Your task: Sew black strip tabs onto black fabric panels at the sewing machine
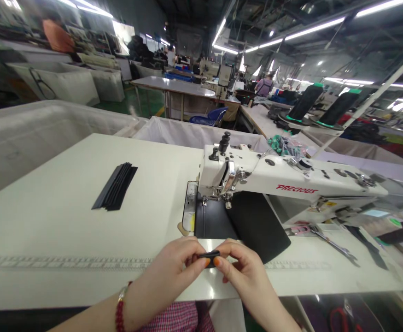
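Tabletop point(59, 235) — sewing machine point(261, 173) marked "PRECIOUS" — left hand point(170, 267), right hand point(246, 265): fingers point(198, 267) pinching folded black strip point(210, 254).

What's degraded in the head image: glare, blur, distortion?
Head view: ceiling tube light blown out; glare patches on the white tabletop between left hand and right hand; far-left background smeared, orange-clad person included; outer areas look stretched; sewing machine lettering readable; black piece lacks visible texture.

Strip lights point(315, 28) line the dark ceiling point(190, 11) over green floor point(152, 103) and blue chair point(218, 114).
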Action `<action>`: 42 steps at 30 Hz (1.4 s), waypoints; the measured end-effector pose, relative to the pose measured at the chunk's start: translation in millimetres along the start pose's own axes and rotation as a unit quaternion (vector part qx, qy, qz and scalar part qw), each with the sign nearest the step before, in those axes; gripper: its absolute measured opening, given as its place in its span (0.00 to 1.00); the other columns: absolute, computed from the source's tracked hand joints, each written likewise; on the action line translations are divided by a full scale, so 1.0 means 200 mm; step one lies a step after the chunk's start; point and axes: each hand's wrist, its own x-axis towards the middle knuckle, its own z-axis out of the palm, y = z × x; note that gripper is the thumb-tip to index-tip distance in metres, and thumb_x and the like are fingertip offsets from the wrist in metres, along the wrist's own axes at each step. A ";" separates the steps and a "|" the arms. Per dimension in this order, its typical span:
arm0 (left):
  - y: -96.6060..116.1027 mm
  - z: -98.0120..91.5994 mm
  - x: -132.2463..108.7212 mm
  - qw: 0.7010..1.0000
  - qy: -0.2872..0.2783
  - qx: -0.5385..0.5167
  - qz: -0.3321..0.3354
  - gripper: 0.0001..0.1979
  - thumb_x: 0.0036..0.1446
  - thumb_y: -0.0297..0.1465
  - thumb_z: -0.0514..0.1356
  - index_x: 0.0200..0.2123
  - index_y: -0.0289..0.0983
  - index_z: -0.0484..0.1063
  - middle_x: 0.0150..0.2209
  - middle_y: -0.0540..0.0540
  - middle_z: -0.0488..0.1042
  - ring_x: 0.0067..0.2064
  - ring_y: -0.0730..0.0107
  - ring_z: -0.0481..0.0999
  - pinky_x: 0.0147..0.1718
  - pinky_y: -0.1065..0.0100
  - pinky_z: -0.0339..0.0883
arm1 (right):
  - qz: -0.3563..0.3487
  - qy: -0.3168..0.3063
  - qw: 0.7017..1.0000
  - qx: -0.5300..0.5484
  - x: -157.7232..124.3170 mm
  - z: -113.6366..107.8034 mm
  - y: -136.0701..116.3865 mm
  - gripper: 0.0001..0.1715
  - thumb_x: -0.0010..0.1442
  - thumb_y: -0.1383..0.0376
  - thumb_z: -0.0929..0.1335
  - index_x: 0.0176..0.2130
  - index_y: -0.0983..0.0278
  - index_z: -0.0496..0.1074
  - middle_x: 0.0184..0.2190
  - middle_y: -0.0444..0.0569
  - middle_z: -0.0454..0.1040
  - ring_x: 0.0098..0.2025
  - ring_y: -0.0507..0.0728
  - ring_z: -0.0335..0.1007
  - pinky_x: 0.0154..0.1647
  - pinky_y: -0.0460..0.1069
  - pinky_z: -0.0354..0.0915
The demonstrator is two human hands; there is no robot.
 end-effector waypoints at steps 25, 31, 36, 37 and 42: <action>-0.38 -0.04 0.28 0.905 -0.030 0.360 0.226 0.19 0.63 0.20 0.44 0.51 0.29 0.69 0.53 0.31 0.70 0.54 0.54 0.71 0.47 0.52 0.71 | 0.068 -0.013 0.964 -0.256 0.59 -0.21 0.10 0.12 0.50 0.75 0.67 0.18 0.65 0.68 0.15 0.44 0.68 0.19 0.51 0.65 0.23 0.45 0.60; -0.35 -0.14 0.34 0.929 0.065 0.314 0.186 0.16 0.68 0.30 0.45 0.49 0.36 0.69 0.46 0.43 0.76 0.45 0.67 0.77 0.44 0.66 0.74 | 0.092 -0.017 0.971 -0.222 0.63 -0.14 0.16 0.07 0.54 0.72 0.67 0.24 0.67 0.70 0.18 0.45 0.71 0.20 0.51 0.70 0.20 0.42 0.64; -0.36 -0.14 0.34 0.929 0.064 0.304 0.201 0.15 0.68 0.31 0.46 0.48 0.36 0.70 0.46 0.45 0.76 0.46 0.68 0.77 0.45 0.69 0.72 | 0.078 -0.012 0.972 -0.222 0.65 -0.08 0.17 0.08 0.58 0.72 0.65 0.26 0.67 0.69 0.20 0.46 0.73 0.22 0.51 0.72 0.21 0.42 0.66; -0.37 -0.13 0.33 0.924 0.046 0.310 0.218 0.15 0.67 0.31 0.47 0.48 0.36 0.70 0.47 0.44 0.76 0.47 0.68 0.76 0.47 0.68 0.72 | 0.071 -0.011 0.970 -0.231 0.65 -0.08 0.17 0.09 0.58 0.72 0.65 0.26 0.67 0.69 0.20 0.46 0.73 0.22 0.51 0.72 0.21 0.42 0.66; -0.40 -0.08 0.28 0.886 -0.019 0.371 0.278 0.17 0.61 0.19 0.47 0.50 0.32 0.69 0.51 0.37 0.73 0.51 0.58 0.74 0.46 0.57 0.73 | -0.001 0.026 0.943 -0.333 0.60 -0.10 0.14 0.05 0.56 0.70 0.68 0.28 0.67 0.72 0.24 0.48 0.74 0.26 0.54 0.72 0.28 0.46 0.66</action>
